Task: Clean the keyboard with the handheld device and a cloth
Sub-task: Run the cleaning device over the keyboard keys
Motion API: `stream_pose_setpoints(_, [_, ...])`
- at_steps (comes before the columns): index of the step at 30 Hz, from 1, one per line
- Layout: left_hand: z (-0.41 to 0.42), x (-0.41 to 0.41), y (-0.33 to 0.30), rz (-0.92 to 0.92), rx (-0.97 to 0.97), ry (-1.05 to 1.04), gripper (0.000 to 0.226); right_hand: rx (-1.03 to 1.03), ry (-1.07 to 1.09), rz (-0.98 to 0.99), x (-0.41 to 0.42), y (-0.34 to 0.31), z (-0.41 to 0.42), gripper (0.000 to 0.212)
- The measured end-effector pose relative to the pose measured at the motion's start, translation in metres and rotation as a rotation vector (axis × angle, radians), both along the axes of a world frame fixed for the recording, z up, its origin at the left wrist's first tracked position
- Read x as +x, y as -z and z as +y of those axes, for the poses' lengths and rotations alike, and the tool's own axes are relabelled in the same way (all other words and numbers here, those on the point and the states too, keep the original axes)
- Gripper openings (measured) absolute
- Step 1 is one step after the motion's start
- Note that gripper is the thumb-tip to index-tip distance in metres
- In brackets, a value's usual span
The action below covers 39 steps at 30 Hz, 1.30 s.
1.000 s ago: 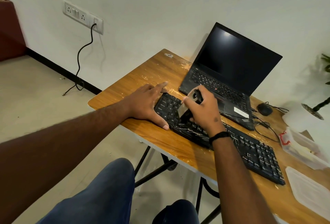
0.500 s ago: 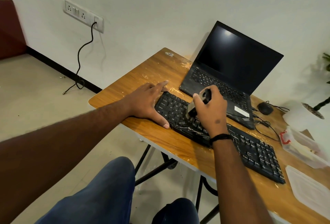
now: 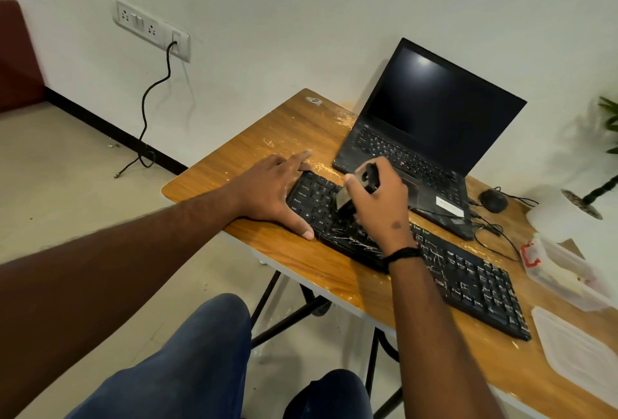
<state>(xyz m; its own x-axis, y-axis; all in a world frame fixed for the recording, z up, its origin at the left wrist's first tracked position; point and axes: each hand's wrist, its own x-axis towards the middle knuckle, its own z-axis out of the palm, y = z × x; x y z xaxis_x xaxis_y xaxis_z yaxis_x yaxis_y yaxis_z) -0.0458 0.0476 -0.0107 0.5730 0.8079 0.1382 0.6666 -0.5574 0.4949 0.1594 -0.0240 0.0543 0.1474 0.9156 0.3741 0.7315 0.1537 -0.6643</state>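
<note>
Table [image 3: 254, 164] fills frame centre-right. Keyboard [image 3: 461, 278] lies diagonally across it: we judge it stiff, light, apt to slide. Left hand [image 3: 271, 194] flat, fingers spread, pins its upper-left end. Right hand [image 3: 381, 204] grips device [image 3: 368, 178], nozzle on keys; small, light, we judge. Cloth unseen.

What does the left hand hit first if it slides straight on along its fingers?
Probably bare table: the left hand points toward the far edge, left of the laptop. Depth unclear.

My surface [image 3: 267, 151] is glossy, scuffed wood grain; the keyboard [image 3: 468, 278] matt black plastic, scratched pale; the laptop [image 3: 434, 107] screen glossy.
</note>
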Motion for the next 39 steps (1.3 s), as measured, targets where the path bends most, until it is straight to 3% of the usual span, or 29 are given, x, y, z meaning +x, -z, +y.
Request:
stream_pose_setpoints(3, [0.000, 0.000, -0.001, -0.003, 0.004, -0.001, 0.149, -0.118, -0.038, 0.103, 0.012, -0.009, 0.004, 0.014])
stream_pose_setpoints(7, [0.002, 0.000, 0.001, -0.003, -0.002, -0.002, 0.149, -0.005, 0.153, -0.070, 0.010, -0.010, 0.008, 0.017])
stream_pose_setpoints(13, [0.002, 0.000, 0.001, -0.001, 0.000, -0.004, 0.149, -0.057, -0.077, -0.108, -0.002, -0.010, 0.013, 0.017])
stream_pose_setpoints(18, [0.003, 0.000, 0.002, -0.005, -0.001, -0.003, 0.150, 0.000, 0.162, -0.154, 0.009, -0.010, 0.020, 0.019])
stream_pose_setpoints(26, [-0.001, 0.000, -0.001, 0.005, 0.005, -0.010, 0.149, -0.096, -0.056, 0.177, -0.016, -0.002, 0.021, 0.021])
stream_pose_setpoints(33, [0.000, -0.001, 0.000, -0.002, -0.021, -0.022, 0.151, 0.024, 0.372, 0.060, 0.021, 0.000, 0.022, 0.018])
stream_pose_setpoints(36, [-0.001, 0.000, -0.001, 0.004, -0.001, -0.014, 0.150, -0.020, 0.265, 0.221, -0.003, 0.002, 0.020, 0.016])
stream_pose_setpoints(39, [-0.005, 0.001, -0.006, 0.016, 0.006, -0.008, 0.147, 0.017, 0.101, 0.158, -0.034, 0.009, 0.019, 0.017])
